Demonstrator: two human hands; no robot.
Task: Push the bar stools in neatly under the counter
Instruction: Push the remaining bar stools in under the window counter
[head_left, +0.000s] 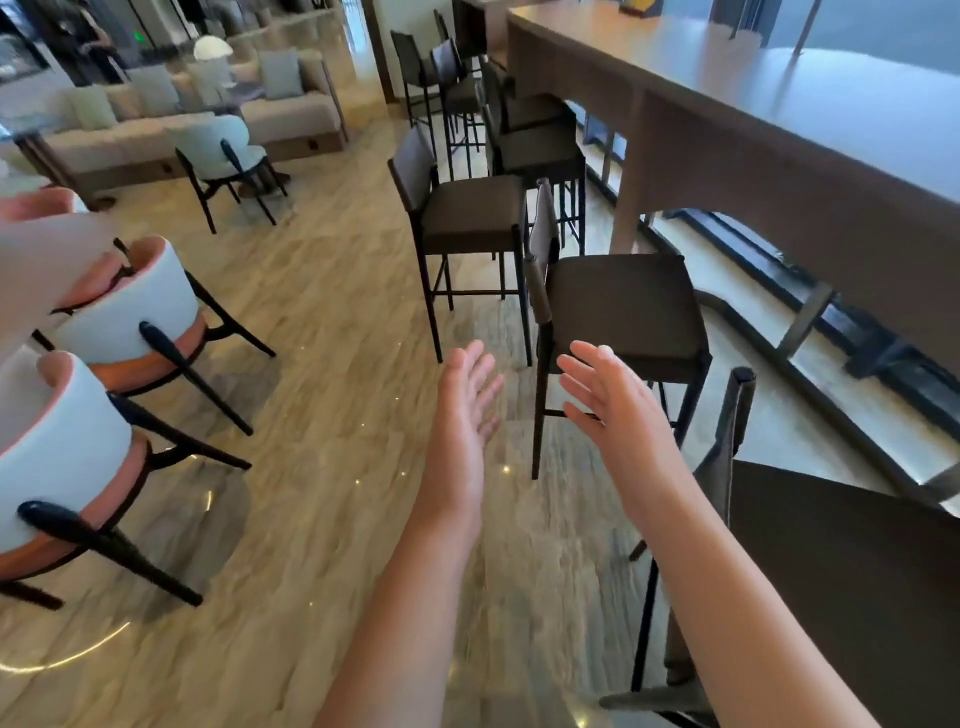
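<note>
A long wooden counter runs along the right side. Several dark bar stools stand beside it. The nearest stool is at the lower right, close to my right arm. A second stool stands ahead, its seat partly under the counter edge. A third stool stands further left, out on the floor away from the counter. More stools line up behind. My left hand and my right hand are stretched forward, fingers apart, holding nothing, just short of the second stool.
White and orange round-backed chairs stand at the left around a pale table. A beige sofa and a pale armchair lie at the back left. Polished marble floor stretches between them and the stools.
</note>
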